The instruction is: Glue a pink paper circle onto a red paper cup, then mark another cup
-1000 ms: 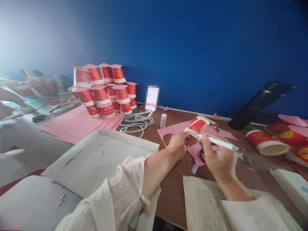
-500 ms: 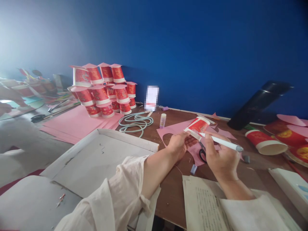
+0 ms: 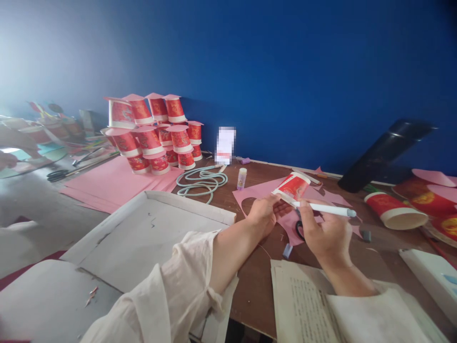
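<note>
My left hand holds a red paper cup on its side, fingers under the white rim. A white pen is gripped in my right hand, its tip at the cup's rim; whether it touches I cannot tell. Beneath lie cut pink paper and the black handle of scissors, partly hidden by my right hand. A glue stick stands to the left of the cup, and its small cap-like piece lies nearer me.
Stacked red cups with pink paper tops stand at the back left, beside pink sheets and a coiled cable. A white box lid lies left. Right are a black bottle, another cup and printed pages.
The pen in my right hand has shifted slightly left and lies flatter, its tip moving from the cup's side toward the rim. My left hand and the cup have barely moved.
</note>
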`<action>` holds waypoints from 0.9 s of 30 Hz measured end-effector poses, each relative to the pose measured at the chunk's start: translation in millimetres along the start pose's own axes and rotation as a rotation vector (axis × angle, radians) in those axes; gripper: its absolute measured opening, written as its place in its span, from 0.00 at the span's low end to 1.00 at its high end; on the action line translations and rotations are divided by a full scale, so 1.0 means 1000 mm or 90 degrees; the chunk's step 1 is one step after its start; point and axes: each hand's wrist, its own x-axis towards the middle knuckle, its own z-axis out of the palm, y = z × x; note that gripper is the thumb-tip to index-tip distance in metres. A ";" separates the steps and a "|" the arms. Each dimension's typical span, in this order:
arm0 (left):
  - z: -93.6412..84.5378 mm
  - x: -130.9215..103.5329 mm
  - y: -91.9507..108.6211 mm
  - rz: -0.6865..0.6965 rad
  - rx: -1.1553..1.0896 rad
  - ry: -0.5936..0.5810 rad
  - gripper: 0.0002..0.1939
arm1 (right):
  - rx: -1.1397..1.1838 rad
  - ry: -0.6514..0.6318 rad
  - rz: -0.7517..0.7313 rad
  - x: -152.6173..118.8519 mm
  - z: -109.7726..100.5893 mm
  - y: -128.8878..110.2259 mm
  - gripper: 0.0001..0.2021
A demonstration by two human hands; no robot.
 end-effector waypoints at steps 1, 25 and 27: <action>0.000 0.000 0.000 -0.001 0.001 -0.001 0.09 | -0.006 0.004 0.002 0.000 0.000 0.000 0.16; -0.003 0.005 -0.002 0.012 -0.025 -0.031 0.09 | 0.033 0.002 -0.018 0.001 -0.002 -0.003 0.17; -0.003 0.005 -0.002 0.012 -0.046 -0.028 0.09 | 0.070 0.012 -0.012 0.002 -0.003 -0.007 0.17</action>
